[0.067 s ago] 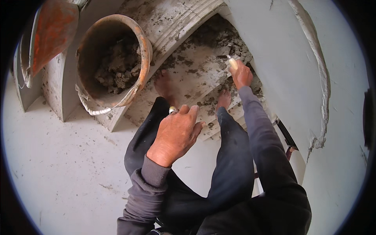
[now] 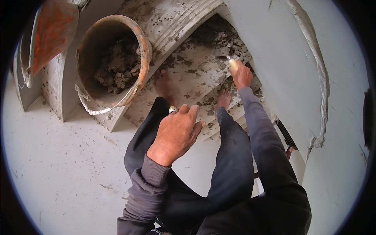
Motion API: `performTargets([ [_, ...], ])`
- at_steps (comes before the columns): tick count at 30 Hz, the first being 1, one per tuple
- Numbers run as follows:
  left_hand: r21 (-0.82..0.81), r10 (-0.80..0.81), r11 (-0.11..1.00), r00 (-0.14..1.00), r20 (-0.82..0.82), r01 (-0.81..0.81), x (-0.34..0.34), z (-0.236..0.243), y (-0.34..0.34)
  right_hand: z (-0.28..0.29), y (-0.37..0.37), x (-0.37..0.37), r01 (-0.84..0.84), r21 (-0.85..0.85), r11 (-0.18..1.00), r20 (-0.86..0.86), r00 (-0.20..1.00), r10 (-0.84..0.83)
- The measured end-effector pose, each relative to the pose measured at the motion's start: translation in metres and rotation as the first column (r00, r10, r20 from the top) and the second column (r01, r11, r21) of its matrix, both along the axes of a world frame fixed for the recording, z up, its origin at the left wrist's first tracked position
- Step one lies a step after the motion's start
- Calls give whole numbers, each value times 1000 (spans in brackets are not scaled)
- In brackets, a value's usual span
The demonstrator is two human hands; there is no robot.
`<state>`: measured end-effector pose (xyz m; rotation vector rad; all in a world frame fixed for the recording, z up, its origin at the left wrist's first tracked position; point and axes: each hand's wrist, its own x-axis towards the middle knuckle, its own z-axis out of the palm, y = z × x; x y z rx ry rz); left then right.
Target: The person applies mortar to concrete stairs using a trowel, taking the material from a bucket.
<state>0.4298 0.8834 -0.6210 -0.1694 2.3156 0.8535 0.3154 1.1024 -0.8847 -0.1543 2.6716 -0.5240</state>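
Note:
My right hand (image 2: 242, 75) is closed round the pale handle of a trowel (image 2: 233, 64). Its grey blade reaches into crumbly grey mortar (image 2: 237, 45) heaped in the corner of a step, and partly blends with it. My left hand (image 2: 176, 133), wearing a ring, is empty above my left leg, palm down. Its fingers are loosely bent, with the thumb apart from them. Ahead and to the left of it stands a worn bucket (image 2: 145, 47), tilted so that clumps of mortar (image 2: 117, 72) show inside.
Mortar bits litter the pale steps (image 2: 192, 64) around my bare feet. A second orange-stained bucket (image 2: 55, 31) is at the far left. A smooth grey wall (image 2: 282, 78) rises close on my right, with a rough ridge (image 2: 319, 70) running down it. The bucket's rope handle (image 2: 96, 111) hangs toward me.

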Motion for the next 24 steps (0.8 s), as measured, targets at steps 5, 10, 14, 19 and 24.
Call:
performTargets([
  [5,19,-21,1000,1000,-5,21,-3,-6,10,39,19,-1,-70,-107,992,37,997,75],
  [10,42,7,999,999,-36,-5,5,-14,8,114,16,8,-80,-131,988,56,995,88],
  [14,73,31,997,996,-80,-26,7,-25,14,196,14,2,-96,-148,984,20,995,101],
  [19,72,51,996,998,-44,-48,0,-32,17,279,-29,-9,-189,-223,956,-82,981,175],
  [24,79,93,992,996,16,-94,-2,-21,12,301,-95,-3,-558,-136,819,-447,772,451],
])
